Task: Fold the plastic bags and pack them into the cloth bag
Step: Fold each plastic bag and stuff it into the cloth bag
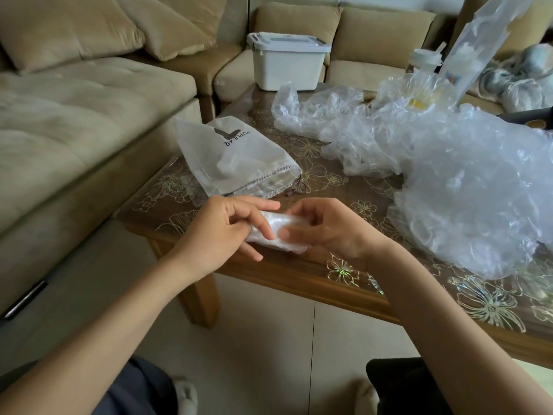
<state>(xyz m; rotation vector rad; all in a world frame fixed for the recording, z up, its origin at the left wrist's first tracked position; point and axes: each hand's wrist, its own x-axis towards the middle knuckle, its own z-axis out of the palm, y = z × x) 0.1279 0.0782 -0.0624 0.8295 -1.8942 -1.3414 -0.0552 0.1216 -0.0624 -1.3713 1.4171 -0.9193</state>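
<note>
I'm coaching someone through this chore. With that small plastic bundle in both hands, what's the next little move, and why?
Probably carry the folded plastic bag forward to the stitched mouth of the cloth bag. The bundle already looks compact, held between the left hand and the right hand, and the mouth faces them just behind. The loose pile lies to the right.

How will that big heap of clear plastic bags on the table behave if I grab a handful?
Probably very light and floppy: the heap of plastic bags is thin, crumpled film puffed with air. It likely compresses in a grip, then springs back. The glossy film may slide on the smooth table, and tangled bags might drag along.
</note>
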